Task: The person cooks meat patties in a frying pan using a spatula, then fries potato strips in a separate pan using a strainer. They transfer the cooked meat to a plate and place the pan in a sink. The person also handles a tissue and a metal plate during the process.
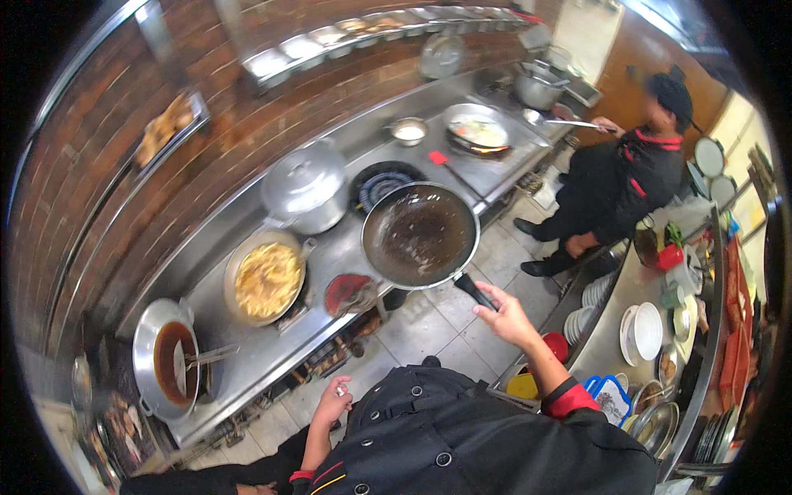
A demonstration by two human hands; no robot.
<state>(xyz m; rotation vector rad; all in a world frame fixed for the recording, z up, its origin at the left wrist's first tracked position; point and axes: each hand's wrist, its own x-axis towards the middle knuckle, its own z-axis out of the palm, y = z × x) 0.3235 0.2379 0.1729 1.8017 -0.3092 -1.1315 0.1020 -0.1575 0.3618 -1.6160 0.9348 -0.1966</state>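
Note:
My right hand (508, 314) grips the black handle of a frying pan (421, 235). The pan is held up at the front edge of the steel range, its dark inside facing me, with a wet sheen and a few small specks. Just behind it lies a black burner (387, 185). My left hand (333, 401) hangs low in front of the range, fingers loosely curled. A small pale spot shows at its fingers; I cannot tell whether it is a ring or something held. A red cloth or pad (349, 294) rests on the range edge between both hands.
Along the range stand a lidded aluminium pot (306, 185), a pan of yellow food (269, 281), a wok of brown liquid (176, 359), a red spatula (439, 158) and a pan over flame (477, 127). At right, a co-worker (625, 167) holds a ladle near a dish-laden counter (609, 309).

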